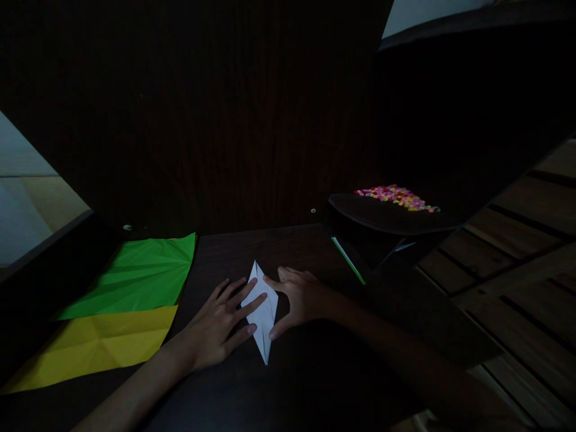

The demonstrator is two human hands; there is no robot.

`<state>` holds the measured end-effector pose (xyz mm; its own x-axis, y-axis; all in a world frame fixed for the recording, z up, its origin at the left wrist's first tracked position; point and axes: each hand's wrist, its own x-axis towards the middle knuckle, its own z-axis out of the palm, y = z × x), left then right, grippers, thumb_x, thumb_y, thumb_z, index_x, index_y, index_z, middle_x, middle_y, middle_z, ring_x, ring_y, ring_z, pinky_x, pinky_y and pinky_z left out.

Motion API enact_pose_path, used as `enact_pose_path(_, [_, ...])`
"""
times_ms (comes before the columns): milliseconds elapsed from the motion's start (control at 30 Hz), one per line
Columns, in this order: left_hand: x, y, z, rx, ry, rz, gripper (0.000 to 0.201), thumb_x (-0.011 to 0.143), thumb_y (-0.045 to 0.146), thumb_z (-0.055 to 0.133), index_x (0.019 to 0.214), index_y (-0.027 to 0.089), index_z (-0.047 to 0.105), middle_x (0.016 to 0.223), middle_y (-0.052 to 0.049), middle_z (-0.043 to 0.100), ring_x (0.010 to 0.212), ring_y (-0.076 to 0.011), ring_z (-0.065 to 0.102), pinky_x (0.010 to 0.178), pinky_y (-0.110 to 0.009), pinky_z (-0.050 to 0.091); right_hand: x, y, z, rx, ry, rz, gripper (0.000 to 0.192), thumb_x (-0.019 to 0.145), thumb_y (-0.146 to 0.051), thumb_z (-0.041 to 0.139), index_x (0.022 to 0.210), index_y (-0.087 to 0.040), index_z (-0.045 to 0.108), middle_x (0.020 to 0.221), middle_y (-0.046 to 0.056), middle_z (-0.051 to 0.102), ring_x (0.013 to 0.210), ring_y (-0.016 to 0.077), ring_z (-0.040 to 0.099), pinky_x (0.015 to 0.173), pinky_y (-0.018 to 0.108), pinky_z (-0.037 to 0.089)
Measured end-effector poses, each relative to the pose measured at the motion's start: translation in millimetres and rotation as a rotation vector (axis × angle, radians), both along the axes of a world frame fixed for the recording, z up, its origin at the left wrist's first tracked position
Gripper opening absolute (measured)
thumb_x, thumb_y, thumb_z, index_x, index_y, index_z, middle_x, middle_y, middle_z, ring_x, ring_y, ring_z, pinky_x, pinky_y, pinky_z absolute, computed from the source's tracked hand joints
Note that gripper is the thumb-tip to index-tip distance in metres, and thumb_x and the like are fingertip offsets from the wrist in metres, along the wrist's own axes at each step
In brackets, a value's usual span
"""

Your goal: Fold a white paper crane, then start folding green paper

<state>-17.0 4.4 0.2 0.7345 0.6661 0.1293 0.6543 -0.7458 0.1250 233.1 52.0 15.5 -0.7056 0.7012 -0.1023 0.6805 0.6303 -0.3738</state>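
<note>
- I am resting my open left hand (218, 327) across the folded white paper (265, 315) from nine o'clock.
- My right hand (303, 297) is curving open at three o'clock, its thumb and forefinger touching the paper's edge.
- The paper is lying on the bench (225, 252), tips pointing toward twelve and six.
- A green sheet (139, 276) is overlapping a yellow sheet (103, 339) toward nine.

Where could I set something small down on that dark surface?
Beyond the white folded paper, between the green sheet and the green-edged strip, the dark surface is bare. Nearer, between the forearms, looks free but dim. It's crowded around the paper, with left hand and right hand touching it, and leftward, where the yellow sheet lies.
</note>
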Motion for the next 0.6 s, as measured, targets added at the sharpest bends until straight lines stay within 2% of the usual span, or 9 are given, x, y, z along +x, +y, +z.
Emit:
enact_pose_path(167, [-2.2, -0.8, 5.0, -0.061, -0.019, -0.014, 0.070, 0.090, 0.047, 0.054, 0.150, 0.036, 0.020, 0.159, -0.005, 0.017, 0.141, -0.0389, 0.023, 0.109, -0.065, 0.021, 3.5, 1.4, -1.3, -0.015, -0.032, 0.030, 0.125, 0.049, -0.078, 0.071, 0.151, -0.022, 0.024, 0.134, 0.018, 0.044, 0.122, 0.0408, 0.040, 0.096, 0.051, 0.035])
enact_pose_path(267, [-2.2, -0.6, 8.2, -0.095, -0.023, -0.030, 0.085, 0.081, 0.052, 0.063, 0.151, 0.035, 0.019, 0.160, -0.007, 0.015, 0.141, -0.0421, 0.021, 0.108, -0.068, 0.020, 5.7, 1.6, 0.6, -0.022, -0.043, 0.038, 0.122, 0.053, -0.078, 0.070, 0.151, -0.024, 0.023, 0.136, 0.018, 0.043, 0.124, 0.0406, 0.040, 0.097, 0.052, 0.035])
enact_pose_path(367, [-2.8, -0.2, 9.5, -0.117, -0.015, -0.036, 0.092, 0.076, 0.051, 0.068, 0.151, 0.035, 0.016, 0.160, -0.007, 0.014, 0.142, -0.0429, 0.018, 0.108, -0.068, 0.019, 6.7, 1.5, 5.2, -0.026, -0.036, 0.053, 0.103, 0.068, -0.077, 0.059, 0.150, -0.025, 0.025, 0.132, 0.017, 0.046, 0.122, 0.0377, 0.043, 0.095, 0.052, 0.037])
enact_pose_path(467, [-3.7, 0.4, 9.0, -0.126, -0.002, -0.028, 0.093, 0.075, 0.042, 0.070, 0.151, 0.037, 0.016, 0.160, -0.006, 0.012, 0.142, -0.0424, 0.018, 0.107, -0.068, 0.020, 6.2, 1.3, 8.8, -0.015, -0.040, 0.053, 0.081, 0.083, -0.071, 0.045, 0.149, -0.027, 0.029, 0.122, 0.015, 0.051, 0.110, 0.0326, 0.051, 0.089, 0.049, 0.041])
enact_pose_path(600, [-3.9, 1.4, 6.4, -0.109, -0.008, -0.015, 0.081, 0.084, 0.034, 0.062, 0.150, 0.038, 0.014, 0.160, -0.003, 0.013, 0.143, -0.0392, 0.020, 0.109, -0.067, 0.020, 4.4, 0.9, 8.6, 0.034, -0.054, 0.044, 0.067, 0.091, -0.060, 0.043, 0.148, -0.026, 0.033, 0.115, 0.013, 0.053, 0.104, 0.0292, 0.053, 0.086, 0.046, 0.043])
